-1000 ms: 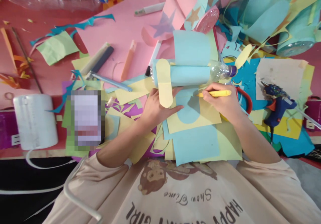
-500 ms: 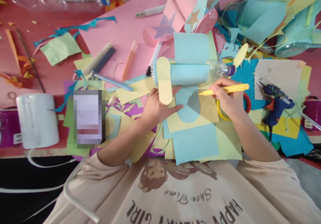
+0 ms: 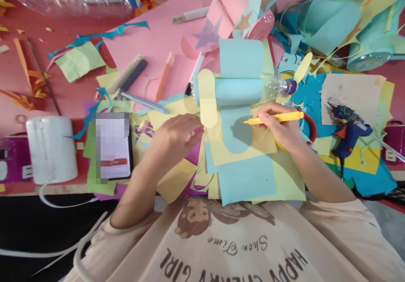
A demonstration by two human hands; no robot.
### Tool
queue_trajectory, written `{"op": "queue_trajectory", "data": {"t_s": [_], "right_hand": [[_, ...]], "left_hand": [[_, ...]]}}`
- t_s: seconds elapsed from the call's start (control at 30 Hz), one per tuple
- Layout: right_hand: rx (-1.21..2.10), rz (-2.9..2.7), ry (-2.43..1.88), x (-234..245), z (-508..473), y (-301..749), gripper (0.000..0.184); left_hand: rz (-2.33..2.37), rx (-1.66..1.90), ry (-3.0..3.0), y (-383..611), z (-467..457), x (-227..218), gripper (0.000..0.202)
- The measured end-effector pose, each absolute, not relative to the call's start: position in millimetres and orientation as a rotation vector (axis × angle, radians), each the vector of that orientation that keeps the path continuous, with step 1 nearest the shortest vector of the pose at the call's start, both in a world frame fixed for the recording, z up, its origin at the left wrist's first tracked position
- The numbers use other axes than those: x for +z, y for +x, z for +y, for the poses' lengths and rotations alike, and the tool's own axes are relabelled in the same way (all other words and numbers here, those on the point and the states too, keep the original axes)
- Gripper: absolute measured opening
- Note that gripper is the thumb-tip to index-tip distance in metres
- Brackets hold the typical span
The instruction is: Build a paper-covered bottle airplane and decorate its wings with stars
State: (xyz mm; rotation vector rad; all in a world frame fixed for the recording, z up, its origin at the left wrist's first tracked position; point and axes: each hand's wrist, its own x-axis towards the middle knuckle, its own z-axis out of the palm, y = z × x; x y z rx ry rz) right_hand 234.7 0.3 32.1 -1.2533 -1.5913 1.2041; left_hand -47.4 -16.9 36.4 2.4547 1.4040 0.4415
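Note:
My right hand is closed around a yellow felt-tip pen. Its tip points left, just over a rounded light-blue paper piece lying on a pale yellow sheet. My left hand hovers to the left of that sheet, its fingers loosely bent and nothing seen in them. Above the hands lies a plastic bottle wrapped in light-blue paper, with a purple cap. A yellow strip with rounded ends crosses its left end, and a small yellow oval stands by the cap.
A blue glue gun lies at right, near a tape roll partly behind my right hand. At left are a phone and a white corded box. Markers, paper scraps and a pink sheet spread beyond.
My left hand has come off the pale yellow sheet and moved left, its fingers drawing in. My right hand has shifted slightly left with the felt-tip pen.

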Motion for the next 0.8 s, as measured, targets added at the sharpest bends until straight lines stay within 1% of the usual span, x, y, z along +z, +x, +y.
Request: {"op": "queue_trajectory", "data": {"t_s": [0.07, 0.17, 0.2, 0.3, 0.37, 0.4, 0.43, 0.5, 0.57, 0.67, 0.7, 0.8], "right_hand": [[1.205, -1.604, -1.246, 32.5, -0.2, 234.5, 0.025], [1.226, -1.601, -1.225, 33.5, -1.0, 233.9, 0.024], [1.239, -1.596, -1.217, 34.0, -1.3, 233.7, 0.024], [1.288, -1.571, -1.189, 35.1, -2.7, 233.8, 0.024], [1.331, -1.534, -1.165, 35.2, -3.6, 234.3, 0.024], [1.363, -1.504, -1.154, 35.0, -4.0, 234.6, 0.024], [1.399, -1.464, -1.144, 34.7, -4.3, 234.6, 0.023], [1.479, -1.361, -1.115, 33.6, -4.6, 234.1, 0.019], [1.566, -1.257, -1.069, 32.7, -4.5, 232.5, 0.015], [1.725, -1.124, -0.997, 32.4, -4.7, 229.3, 0.019], [1.778, -1.085, -0.984, 32.5, -5.0, 228.3, 0.021], [1.882, -0.997, -0.952, 32.2, -6.1, 226.6, 0.023]], "left_hand": [[1.639, 0.5, 2.368, -68.2, -20.1, 42.0, 0.015], [2.248, 0.375, 2.157, -92.8, -24.8, 42.8, 0.022], [2.383, 0.306, 2.061, -97.8, -26.0, 41.3, 0.025], [2.508, 0.131, 1.91, -103.6, -27.3, 34.3, 0.027], [2.522, 0.123, 1.878, -103.0, -26.0, 29.8, 0.028], [2.521, 0.18, 1.868, -102.0, -25.2, 28.7, 0.028], [2.499, 0.289, 1.862, -100.3, -24.6, 28.6, 0.028], [2.359, 0.621, 1.85, -94.3, -25.4, 32.3, 0.027], [2.093, 0.965, 1.8, -83.9, -30.0, 40.2, 0.023], [1.784, 1.268, 1.585, -59.9, -41.6, 51.6, 0.014], [1.662, 1.353, 1.477, -50.2, -45.1, 53.5, 0.014], [1.311, 1.319, 1.298, -20.4, -50.1, 52.4, 0.013]]}}
